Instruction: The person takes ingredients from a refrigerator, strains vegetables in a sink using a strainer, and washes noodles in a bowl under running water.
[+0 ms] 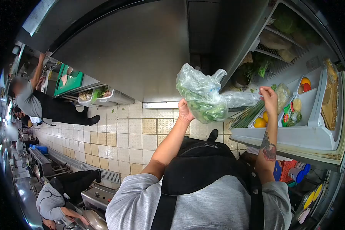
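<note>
My left hand (185, 111) is closed on the side of a clear plastic bag of leafy greens (207, 105), held up in front of the fridge. The bag's loose, stretched end reaches right to my right hand (270, 97), whose fingers are pinched together at it. Exactly how the fingertips grip the plastic is hard to see. Just below that end, long thin green stalks (245, 118) stick out from the open fridge's drawer (287, 132). Close to my right wrist are oranges (260, 122) and a clear bag of pale produce (283, 96).
Other compartments hold an orange-and-red item (305, 85) and a green-labelled packet (286, 115). Fridge shelves (274, 51) with vegetables are behind. A steel door (142, 53) stands at left. Co-workers (57, 103) work along the left, by a green cutting board (69, 79) and a pan (95, 220).
</note>
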Demonstrator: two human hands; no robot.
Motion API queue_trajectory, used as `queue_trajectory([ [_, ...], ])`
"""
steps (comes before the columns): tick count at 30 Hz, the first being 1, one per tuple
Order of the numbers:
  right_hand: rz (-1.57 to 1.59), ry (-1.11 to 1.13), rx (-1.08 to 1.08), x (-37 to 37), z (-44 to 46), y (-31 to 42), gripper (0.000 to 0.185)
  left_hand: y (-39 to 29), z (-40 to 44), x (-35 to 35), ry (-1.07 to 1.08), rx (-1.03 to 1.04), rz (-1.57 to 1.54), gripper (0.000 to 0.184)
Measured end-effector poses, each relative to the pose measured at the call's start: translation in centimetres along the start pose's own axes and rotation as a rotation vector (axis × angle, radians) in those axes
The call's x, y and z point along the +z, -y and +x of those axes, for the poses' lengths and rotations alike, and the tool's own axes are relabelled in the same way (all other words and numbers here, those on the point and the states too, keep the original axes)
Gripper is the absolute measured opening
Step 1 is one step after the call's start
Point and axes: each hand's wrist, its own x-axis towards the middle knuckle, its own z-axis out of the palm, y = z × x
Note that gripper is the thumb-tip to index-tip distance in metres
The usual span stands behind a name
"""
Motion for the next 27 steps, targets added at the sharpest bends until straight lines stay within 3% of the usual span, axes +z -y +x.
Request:
queue_trajectory([
  [5, 0.030, -0.163, 0.075, -1.1, 0.4, -0.8, 0.021, -0.4, 0.1, 1.1, -0.121, 0.057, 0.050, 0.060],
  [8, -0.031, -0.001, 0.138, -1.6, 0.6, -1.2, 0.020, -0.6, 1.4, -0.3, -0.105, -0.104, -0.058, 0.059],
  [9, -0.087, 0.152, 0.170, -1.8, 0.5, -0.8, 0.021, -0.6, 1.7, -0.1, -0.078, -0.157, -0.075, 0.061],
  [11, -0.199, 0.458, 0.222, -2.0, 0.9, 0.1, 0.023, 0.3, 2.0, 0.5, 0.038, -0.063, 0.228, 0.059],
  [12, -0.228, 0.630, 0.189, -1.9, 1.7, 0.1, 0.035, 1.4, 3.0, -0.4, -0.007, -0.013, 0.356, 0.058],
  [14, -0.080, 0.779, -0.083, 1.0, 2.0, 2.4, 0.047, 2.6, 3.9, -0.4, -0.021, -0.101, 0.259, 0.055],
  [16, -0.036, 0.799, -0.281, 5.3, 2.0, 5.7, 0.055, 3.9, 4.1, 2.2, 0.052, -0.383, -0.190, 0.051],
  [17, -0.115, 0.794, -0.519, 7.1, 3.6, 5.0, 0.054, 4.4, 4.6, 2.8, 0.092, -0.522, -0.412, 0.048],
  [18, -0.195, 0.780, -0.756, 9.2, 5.4, 3.5, 0.054, 4.9, 5.3, 1.1, 0.012, -0.574, -0.433, 0.058],
  [19, -0.208, 0.757, -0.822, 11.0, 6.5, 2.3, 0.049, 5.1, 5.8, -0.2, -0.054, -0.557, -0.378, 0.059],
  [21, -0.344, 0.750, -0.686, 10.9, 5.4, 5.7, 0.035, 4.8, 6.0, 0.1, -0.200, -0.544, -0.269, 0.061],
  [23, -0.253, 0.702, -0.469, 10.0, 6.0, 5.4, 0.028, 4.1, 6.1, 3.0, -0.359, -0.557, -0.159, 0.063],
  [25, -0.229, 0.566, -0.420, 9.0, 7.3, 3.6, 0.026, 3.0, 5.1, 2.5, -0.560, -0.360, 0.300, 0.059],
  [27, -0.198, 0.585, -0.349, 7.7, 7.9, 3.1, 0.026, 0.3, 4.0, 0.2, -0.829, -0.150, 0.564, 0.045],
])
